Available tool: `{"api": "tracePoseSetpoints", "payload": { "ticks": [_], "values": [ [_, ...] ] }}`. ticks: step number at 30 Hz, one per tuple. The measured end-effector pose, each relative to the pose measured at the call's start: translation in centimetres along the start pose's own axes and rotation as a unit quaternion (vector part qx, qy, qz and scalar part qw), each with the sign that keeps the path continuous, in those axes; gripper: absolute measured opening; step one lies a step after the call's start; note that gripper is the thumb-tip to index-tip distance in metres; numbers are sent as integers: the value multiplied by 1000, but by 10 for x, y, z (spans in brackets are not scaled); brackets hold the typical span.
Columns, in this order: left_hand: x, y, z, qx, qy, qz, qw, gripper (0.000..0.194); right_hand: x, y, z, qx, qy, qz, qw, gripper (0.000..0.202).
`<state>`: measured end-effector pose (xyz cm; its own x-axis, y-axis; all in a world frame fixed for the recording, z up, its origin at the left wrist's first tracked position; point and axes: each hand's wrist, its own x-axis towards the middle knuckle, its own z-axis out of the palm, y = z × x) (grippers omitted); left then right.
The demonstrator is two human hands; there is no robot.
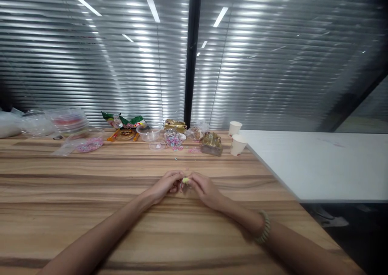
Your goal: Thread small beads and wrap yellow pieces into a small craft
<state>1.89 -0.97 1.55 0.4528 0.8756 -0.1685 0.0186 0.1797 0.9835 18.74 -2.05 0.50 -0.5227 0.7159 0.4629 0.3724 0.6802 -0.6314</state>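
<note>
My left fingers (176, 176) and right fingers (195, 178) were pinching this yellow bit (185, 180), so yeah, slackening could've dropped it.

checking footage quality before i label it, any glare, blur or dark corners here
Head view: bright white streaks glare over the grey slatted window blinds; same head view: the small yellow object between bare left hand and right hand looks soft, fine detail unreadable; head view: the upper right corner darkens.
</note>
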Motion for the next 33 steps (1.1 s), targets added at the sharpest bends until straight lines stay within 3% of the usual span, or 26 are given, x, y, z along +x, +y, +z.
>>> {"api": "tracePoseSetpoints", "payload": {
  "ticks": [4,12,16,25,28,33],
  "values": [
    [0,-3,-2,-40,13,0,999,21,-1,2,1,-71,-10,-32,997,21],
    [-1,0,2,-64,17,-16,998,28,-1,13,0,-162,12,-1,987,23],
    [-3,0,2,-41,0,20,999,32,-2,17,-1,-188,10,8,982,23],
    [2,-10,-4,63,7,66,996,40,-1,15,0,-174,19,2,984,26],
    [2,-8,-4,81,7,78,994,41,-1,15,0,-141,35,-1,989,31],
    [0,-3,-1,109,2,86,990,38,0,13,-3,-59,76,12,995,22]
  ]
}}
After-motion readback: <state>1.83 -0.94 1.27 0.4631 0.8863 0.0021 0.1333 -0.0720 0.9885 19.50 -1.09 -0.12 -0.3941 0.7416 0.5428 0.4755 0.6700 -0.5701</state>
